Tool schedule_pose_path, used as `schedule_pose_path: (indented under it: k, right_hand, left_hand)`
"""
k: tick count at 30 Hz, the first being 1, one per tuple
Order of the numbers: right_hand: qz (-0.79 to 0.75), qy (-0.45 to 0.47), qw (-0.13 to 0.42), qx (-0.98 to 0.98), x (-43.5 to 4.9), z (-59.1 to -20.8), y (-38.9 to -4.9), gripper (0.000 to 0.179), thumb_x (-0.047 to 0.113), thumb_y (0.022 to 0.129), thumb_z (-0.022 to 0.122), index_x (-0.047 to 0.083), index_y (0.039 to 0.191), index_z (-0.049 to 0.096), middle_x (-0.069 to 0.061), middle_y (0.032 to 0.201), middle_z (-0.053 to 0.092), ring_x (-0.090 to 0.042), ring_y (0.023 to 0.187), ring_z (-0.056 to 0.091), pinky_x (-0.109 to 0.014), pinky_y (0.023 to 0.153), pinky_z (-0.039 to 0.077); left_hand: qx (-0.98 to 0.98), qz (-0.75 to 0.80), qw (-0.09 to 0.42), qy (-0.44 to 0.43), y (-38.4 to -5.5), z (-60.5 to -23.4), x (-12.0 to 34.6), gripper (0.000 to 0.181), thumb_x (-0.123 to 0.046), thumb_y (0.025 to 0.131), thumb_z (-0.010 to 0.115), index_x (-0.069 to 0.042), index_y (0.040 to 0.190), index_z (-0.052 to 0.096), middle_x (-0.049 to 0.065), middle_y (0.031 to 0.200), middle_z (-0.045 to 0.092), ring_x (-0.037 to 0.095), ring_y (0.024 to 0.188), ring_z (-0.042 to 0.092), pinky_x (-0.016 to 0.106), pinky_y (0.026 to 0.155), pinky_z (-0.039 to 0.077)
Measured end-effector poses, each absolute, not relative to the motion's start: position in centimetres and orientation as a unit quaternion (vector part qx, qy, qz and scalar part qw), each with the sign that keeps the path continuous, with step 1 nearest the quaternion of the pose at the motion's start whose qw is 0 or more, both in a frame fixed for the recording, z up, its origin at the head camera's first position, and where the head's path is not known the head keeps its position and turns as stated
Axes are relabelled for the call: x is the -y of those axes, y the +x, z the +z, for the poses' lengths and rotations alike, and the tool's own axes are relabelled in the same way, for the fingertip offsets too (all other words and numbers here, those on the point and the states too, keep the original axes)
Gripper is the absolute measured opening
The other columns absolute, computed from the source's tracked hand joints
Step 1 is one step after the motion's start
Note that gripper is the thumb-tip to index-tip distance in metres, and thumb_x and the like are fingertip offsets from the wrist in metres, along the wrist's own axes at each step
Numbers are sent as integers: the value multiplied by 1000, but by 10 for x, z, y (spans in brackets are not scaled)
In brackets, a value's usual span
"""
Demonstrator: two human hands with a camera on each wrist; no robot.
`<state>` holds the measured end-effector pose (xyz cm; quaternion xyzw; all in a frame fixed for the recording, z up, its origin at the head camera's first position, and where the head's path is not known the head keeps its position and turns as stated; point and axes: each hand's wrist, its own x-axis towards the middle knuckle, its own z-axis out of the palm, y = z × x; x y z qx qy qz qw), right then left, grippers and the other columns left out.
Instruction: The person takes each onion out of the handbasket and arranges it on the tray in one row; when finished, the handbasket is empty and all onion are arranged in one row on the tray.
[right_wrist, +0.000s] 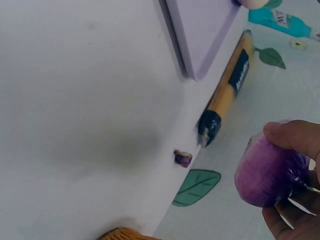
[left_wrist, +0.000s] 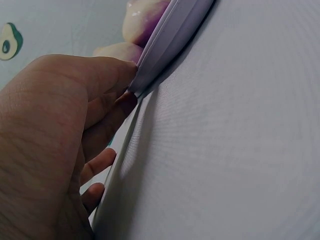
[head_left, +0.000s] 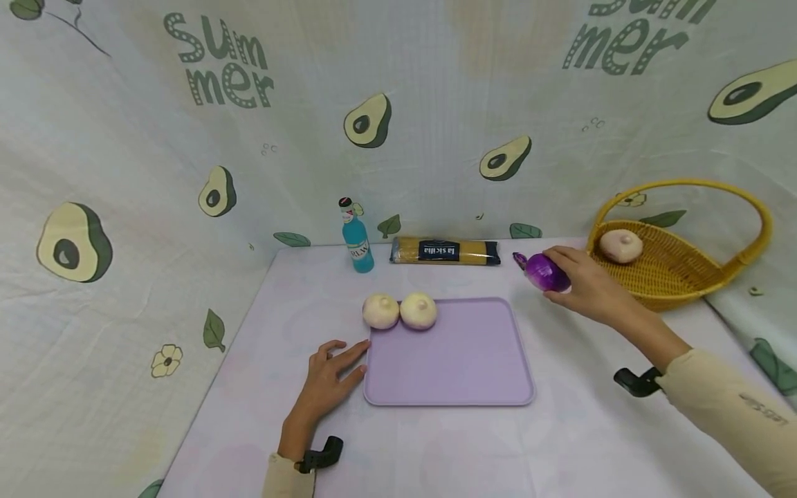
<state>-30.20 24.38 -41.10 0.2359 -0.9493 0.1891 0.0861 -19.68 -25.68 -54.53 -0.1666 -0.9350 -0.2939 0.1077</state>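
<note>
My right hand (head_left: 579, 283) grips a purple-and-white turnip (right_wrist: 270, 170) above the back right of the table, beside the basket. In the head view mostly its purple side shows. At the left edge of the lilac tray (head_left: 454, 366) is my left hand (head_left: 333, 380), fingers spread and fingertips against the rim. The left wrist view shows the thumb and a finger (left_wrist: 117, 107) right at that rim. Two pale turnips, a left one (head_left: 380, 311) and a right one (head_left: 418, 310), sit side by side at the tray's back left corner.
A yellow wicker basket (head_left: 672, 266) with a tall handle holds another pale turnip (head_left: 620, 245). Along the back stand a blue bottle (head_left: 358, 238) and a lying pasta packet (head_left: 445, 251). A small dark purple-and-yellow piece (right_wrist: 183, 158) lies near the packet's end.
</note>
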Motion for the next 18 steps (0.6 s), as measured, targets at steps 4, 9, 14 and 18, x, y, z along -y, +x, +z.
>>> schedule_pose_path:
  k: [4,9,14,18]
  right_hand:
    - [190,246,85,947,-238,-412,-302,74,9,78,85,-10,140,48,-30,140,45,-48,127,42,-63,100,38]
    - [191,259,85,943,-228,-413,-304,74,11,78,86,-9,139,49,-30,140,47,-48,126,44,-63,101,38]
    - [195,264,79,941,-221,-415,-305,74,10,78,85,-10,140,48,-30,140,46,-48,125,45,-62,100,40]
    - [205,268,70,939,-216,-417,-305,75,8,79,84,-10,141,47,-30,143,44,-48,127,44,-62,100,41]
  left_hand:
    - [934,-293,112,-172,-198,-547,258,46,-38,96,67,-31,141,60,-13,137,61,27,129,42,51,98,26]
    - [934,-295,108,-170,-197,-547,258,47,-39,96,66,-31,142,59,-15,138,59,26,130,41,52,99,26]
    - [935,-300,97,-164,-197,-544,257,47,-39,97,66,-32,142,58,-17,139,57,26,131,41,51,100,25]
    - [935,-297,99,-164,-197,-544,257,47,-39,97,66,-31,142,59,-15,138,59,27,131,41,52,100,25]
